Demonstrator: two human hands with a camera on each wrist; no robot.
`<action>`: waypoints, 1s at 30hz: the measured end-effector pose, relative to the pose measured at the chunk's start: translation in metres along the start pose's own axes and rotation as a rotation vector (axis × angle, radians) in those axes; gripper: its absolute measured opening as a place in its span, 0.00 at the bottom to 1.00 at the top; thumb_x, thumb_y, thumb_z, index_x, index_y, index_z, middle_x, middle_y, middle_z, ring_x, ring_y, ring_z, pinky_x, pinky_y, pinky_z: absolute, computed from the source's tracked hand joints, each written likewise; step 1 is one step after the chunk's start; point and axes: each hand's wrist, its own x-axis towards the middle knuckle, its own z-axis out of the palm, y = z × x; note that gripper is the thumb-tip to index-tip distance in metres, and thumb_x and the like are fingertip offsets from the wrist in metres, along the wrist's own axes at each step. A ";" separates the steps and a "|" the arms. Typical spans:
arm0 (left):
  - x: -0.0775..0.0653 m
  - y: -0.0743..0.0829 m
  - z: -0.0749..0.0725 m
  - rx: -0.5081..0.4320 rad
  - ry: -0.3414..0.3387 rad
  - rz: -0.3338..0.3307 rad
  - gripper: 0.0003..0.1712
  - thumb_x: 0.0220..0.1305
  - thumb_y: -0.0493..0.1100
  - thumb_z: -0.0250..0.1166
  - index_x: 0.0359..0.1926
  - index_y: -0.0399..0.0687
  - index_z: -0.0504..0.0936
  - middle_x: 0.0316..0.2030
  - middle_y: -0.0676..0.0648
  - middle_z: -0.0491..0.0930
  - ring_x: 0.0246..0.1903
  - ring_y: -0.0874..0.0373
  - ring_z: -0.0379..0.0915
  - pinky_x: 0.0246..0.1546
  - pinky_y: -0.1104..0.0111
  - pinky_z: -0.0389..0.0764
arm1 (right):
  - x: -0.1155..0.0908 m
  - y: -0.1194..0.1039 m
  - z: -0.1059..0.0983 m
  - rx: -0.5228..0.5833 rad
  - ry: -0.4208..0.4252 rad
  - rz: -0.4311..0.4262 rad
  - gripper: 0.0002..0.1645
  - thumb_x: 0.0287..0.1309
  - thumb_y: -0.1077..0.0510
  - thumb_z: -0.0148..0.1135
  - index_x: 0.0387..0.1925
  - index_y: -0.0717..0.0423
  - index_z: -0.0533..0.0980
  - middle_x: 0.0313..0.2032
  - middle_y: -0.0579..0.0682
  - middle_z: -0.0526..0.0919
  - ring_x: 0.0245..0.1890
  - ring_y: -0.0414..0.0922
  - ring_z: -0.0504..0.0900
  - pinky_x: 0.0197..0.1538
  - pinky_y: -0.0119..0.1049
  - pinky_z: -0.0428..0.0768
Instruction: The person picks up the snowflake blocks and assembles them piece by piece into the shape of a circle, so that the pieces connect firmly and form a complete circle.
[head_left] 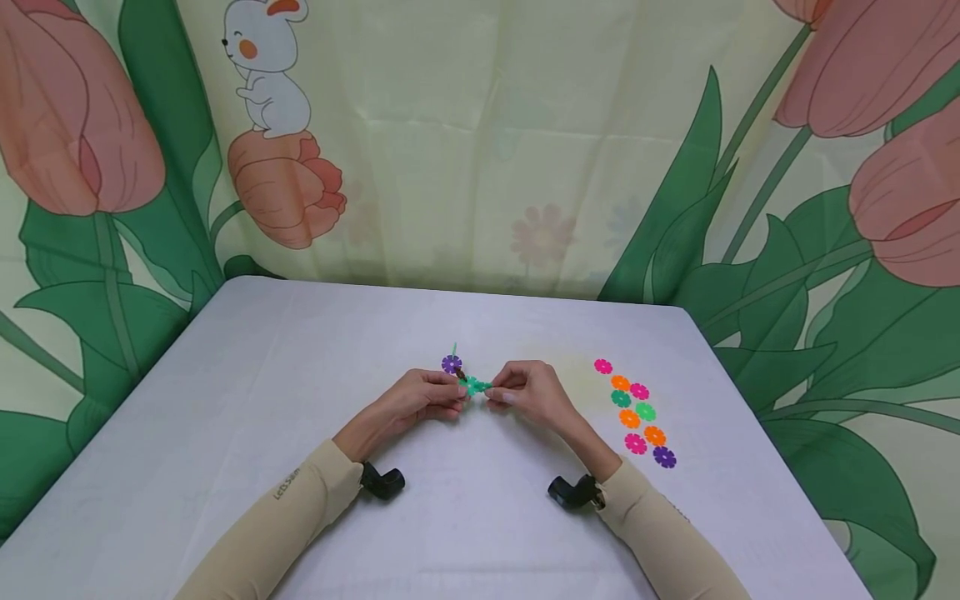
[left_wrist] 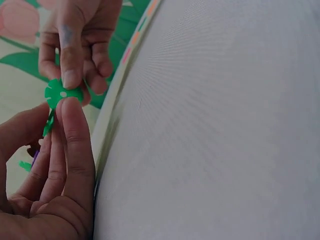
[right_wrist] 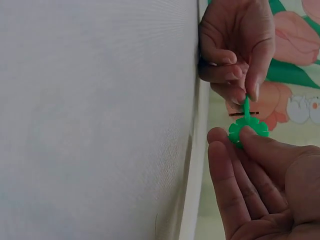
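Note:
Thumb and fingers of my left hand (head_left: 420,395) pinch a green notched plastic building disc, seen edge-on (right_wrist: 246,108) in the right wrist view. My right hand (head_left: 534,393) pinches another green notched disc (right_wrist: 258,128) between thumb and fingertips, its face turned to the camera. The two green discs meet at their rims, crosswise to each other. From the left hand's side a short chain continues: a brown disc (head_left: 460,374), a purple disc (head_left: 452,364) and a light green disc (head_left: 453,349) standing edge-on. Fingers partly cover the chain in the left wrist view.
Loose notched discs lie in two slanting rows right of the hands, among them a pink one (head_left: 603,366), an orange one (head_left: 655,436) and a purple one (head_left: 664,457). A white cloth covers the table (head_left: 247,400). Behind it hangs a printed curtain (head_left: 480,150).

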 end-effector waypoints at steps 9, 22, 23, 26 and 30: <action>0.002 -0.002 -0.001 -0.024 0.040 0.006 0.12 0.70 0.34 0.69 0.52 0.35 0.82 0.34 0.47 0.90 0.33 0.61 0.88 0.41 0.68 0.92 | -0.001 -0.003 -0.011 -0.066 -0.078 -0.020 0.05 0.62 0.57 0.77 0.39 0.52 0.89 0.38 0.50 0.94 0.40 0.43 0.92 0.48 0.32 0.88; 0.001 -0.001 -0.002 -0.024 0.030 0.012 0.10 0.70 0.33 0.69 0.50 0.34 0.82 0.35 0.45 0.90 0.32 0.60 0.88 0.41 0.68 0.92 | 0.003 0.045 -0.089 -0.246 0.126 0.247 0.14 0.66 0.55 0.72 0.48 0.58 0.87 0.49 0.59 0.90 0.39 0.49 0.87 0.39 0.32 0.83; 0.001 -0.001 -0.002 -0.027 0.029 0.013 0.10 0.70 0.33 0.69 0.50 0.34 0.82 0.35 0.45 0.90 0.32 0.60 0.88 0.41 0.68 0.92 | 0.003 0.050 -0.094 -0.267 0.144 0.271 0.15 0.67 0.54 0.71 0.49 0.59 0.87 0.50 0.60 0.89 0.43 0.50 0.86 0.40 0.33 0.82; 0.001 -0.001 -0.002 -0.032 0.025 0.014 0.10 0.70 0.33 0.69 0.50 0.34 0.82 0.36 0.44 0.90 0.32 0.60 0.88 0.41 0.68 0.92 | 0.002 0.061 -0.107 -0.296 0.187 0.349 0.18 0.69 0.53 0.69 0.53 0.61 0.85 0.53 0.62 0.86 0.49 0.55 0.81 0.43 0.35 0.83; 0.001 -0.001 -0.002 -0.029 0.022 0.015 0.10 0.70 0.33 0.68 0.50 0.34 0.82 0.36 0.44 0.90 0.32 0.60 0.88 0.41 0.68 0.92 | 0.002 0.071 -0.118 -0.304 0.246 0.447 0.21 0.70 0.53 0.68 0.57 0.64 0.82 0.54 0.65 0.83 0.52 0.58 0.78 0.46 0.39 0.86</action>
